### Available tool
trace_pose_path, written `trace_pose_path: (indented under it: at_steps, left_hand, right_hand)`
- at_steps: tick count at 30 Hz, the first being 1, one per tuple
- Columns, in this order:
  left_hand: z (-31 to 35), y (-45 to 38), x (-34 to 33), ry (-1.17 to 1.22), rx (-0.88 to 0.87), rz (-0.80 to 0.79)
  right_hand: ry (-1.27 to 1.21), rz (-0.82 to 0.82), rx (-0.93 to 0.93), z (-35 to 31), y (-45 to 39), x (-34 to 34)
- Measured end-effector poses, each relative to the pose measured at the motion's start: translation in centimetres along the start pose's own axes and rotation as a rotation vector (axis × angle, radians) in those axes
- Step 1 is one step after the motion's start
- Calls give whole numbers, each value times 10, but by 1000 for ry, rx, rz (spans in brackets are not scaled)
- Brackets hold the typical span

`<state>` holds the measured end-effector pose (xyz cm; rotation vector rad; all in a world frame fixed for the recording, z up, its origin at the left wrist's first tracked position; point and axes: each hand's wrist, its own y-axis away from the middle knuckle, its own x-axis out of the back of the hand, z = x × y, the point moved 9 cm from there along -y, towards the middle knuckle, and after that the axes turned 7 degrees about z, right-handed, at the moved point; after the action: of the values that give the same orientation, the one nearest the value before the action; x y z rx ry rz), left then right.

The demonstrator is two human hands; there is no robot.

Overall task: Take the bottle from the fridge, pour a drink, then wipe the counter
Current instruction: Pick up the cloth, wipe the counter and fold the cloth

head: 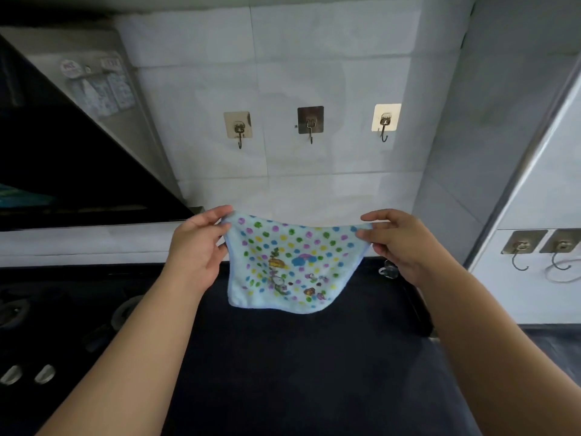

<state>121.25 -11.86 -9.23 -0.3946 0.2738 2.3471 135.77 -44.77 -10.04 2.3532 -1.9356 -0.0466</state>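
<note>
A light blue cloth (pixel 289 265) with coloured dots and small cartoon prints hangs spread out above the dark counter (pixel 283 357). My left hand (pixel 198 247) pinches its upper left corner. My right hand (pixel 399 243) pinches its upper right corner. The cloth sags between the two hands and its lower edge hangs just over the counter. No bottle or drink is in view.
Three adhesive hooks (pixel 310 124) are stuck on the white tiled wall behind the cloth. A black range hood (pixel 78 171) slopes at the left above a gas hob (pixel 19 309) with knobs. A small shiny object (pixel 388 270) lies by my right wrist. Two more hooks (pixel 540 247) hang on the white surface at right.
</note>
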Motion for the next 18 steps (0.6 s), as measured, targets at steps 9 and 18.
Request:
trace_pose_path:
  at_steps: [9,18]
  left_hand:
    - [30,-4,-7,-221,-206,-35]
    - [63,-9,-16,-477,-408,-87]
  right_hand:
    - [-77,48,104,-15,-6,-10]
    - [52,0,265,-50,-7,-14]
